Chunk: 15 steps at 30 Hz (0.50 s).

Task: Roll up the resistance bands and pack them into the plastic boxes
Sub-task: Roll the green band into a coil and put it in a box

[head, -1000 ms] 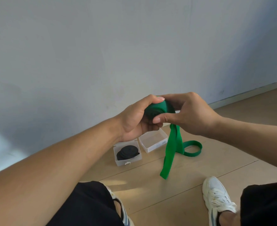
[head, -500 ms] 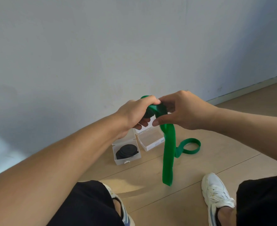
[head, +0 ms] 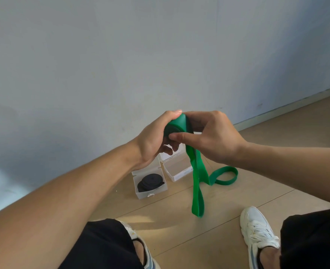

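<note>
Wooden floor, centre frame: left hand and right hand both grip half-rolled green band, tail hanging.

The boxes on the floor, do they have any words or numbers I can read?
No words can be read anywhere.
The empty plastic box has tiny dark marks on its front wall, too small and blurred to read.
The box with the black band shows no print.

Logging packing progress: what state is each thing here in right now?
Green band: partly rolled, tail hanging loose.
Green roll: held by both hands.
Left hand: grips the roll.
Right hand: pinches the roll.
Black band: rolled, in its box.
Left box: open, filled.
Right box: open, empty.
</note>
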### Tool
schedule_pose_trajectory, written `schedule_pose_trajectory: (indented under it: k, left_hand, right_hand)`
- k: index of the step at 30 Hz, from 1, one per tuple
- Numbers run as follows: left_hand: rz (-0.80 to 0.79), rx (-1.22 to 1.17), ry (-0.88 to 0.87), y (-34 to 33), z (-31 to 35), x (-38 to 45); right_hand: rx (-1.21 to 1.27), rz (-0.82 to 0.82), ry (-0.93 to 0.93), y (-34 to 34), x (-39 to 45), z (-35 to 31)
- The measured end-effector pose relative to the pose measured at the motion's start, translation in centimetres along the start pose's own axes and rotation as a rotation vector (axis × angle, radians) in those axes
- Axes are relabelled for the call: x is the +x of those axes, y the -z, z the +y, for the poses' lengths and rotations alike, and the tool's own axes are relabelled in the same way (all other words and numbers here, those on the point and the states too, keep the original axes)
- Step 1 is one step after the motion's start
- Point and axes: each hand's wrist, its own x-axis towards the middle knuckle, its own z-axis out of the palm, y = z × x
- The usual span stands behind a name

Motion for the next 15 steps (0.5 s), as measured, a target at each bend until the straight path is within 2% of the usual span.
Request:
schedule_pose_trajectory:
  k: [4, 6, 11, 13, 15]
  left_hand:
    - [0.098, 0.251, 0.073, 0.2, 0.4, -0.1]
    - [0.170, 0.361, 0.047, -0.1, 0.4, -0.1]
    - [0.249, 0.450, 0.067, -1.9, 0.2, -0.2]
    - [0.281, 0.418, 0.066, -1.8, 0.2, -0.1]
    - [0.256, 0.337, 0.082, -1.5, 0.5, -0.1]
  right_hand:
    - [-0.313, 0.018, 0.030, 0.9, 0.6, -0.7]
    - [-0.467, 0.020, 0.068, 1.2, 0.7, -0.8]
    - [-0.832, -0.018, 0.178, 0.7, 0.2, -1.2]
    - [-0.796, 0.007, 0.145, 0.6, 0.0, -1.2]
    - [-0.502, 0.029, 0.055, 0.8, 0.2, -1.3]
